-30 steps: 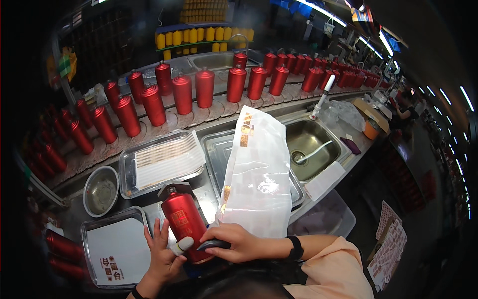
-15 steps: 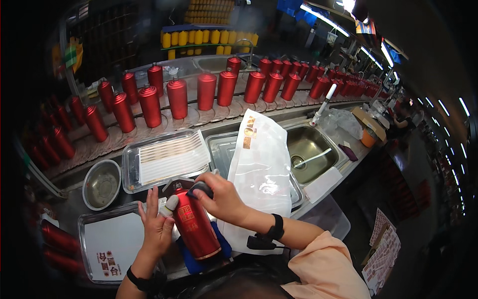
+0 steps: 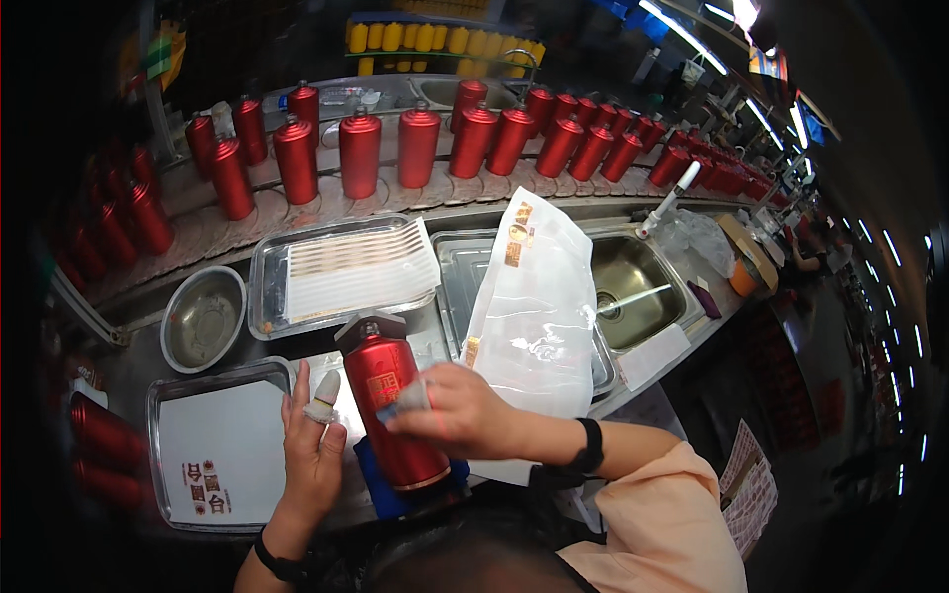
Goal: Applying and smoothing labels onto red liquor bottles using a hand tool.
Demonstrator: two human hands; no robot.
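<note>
A red bottle (image 3: 407,460) with a gold label (image 3: 384,387) lies tilted in front of me. Its neck end rests on a grey angular support (image 3: 395,323), and a blue cloth (image 3: 378,484) lies under its lower part. My right hand (image 3: 463,407) is closed on a small scraper-like tool (image 3: 405,400), held against the bottle beside the label. Motion blurs the tool and partly smears those fingers. My left hand (image 3: 314,450) is open just left of the bottle, holding nothing, with a white cover (image 3: 324,395) on one finger.
White label sheets lie in two metal trays (image 3: 259,326) (image 3: 153,435). A metal bowl (image 3: 205,318) stands between them. Right of the bottle, a large white sheet (image 3: 534,316) overlaps a sink (image 3: 643,282). Red bottles (image 3: 361,158) line the conveyor behind.
The right hand and its tool have moved lower along the bottle, past the label's upper part. The left hand is now slightly farther from the bottle. The whole view has shifted.
</note>
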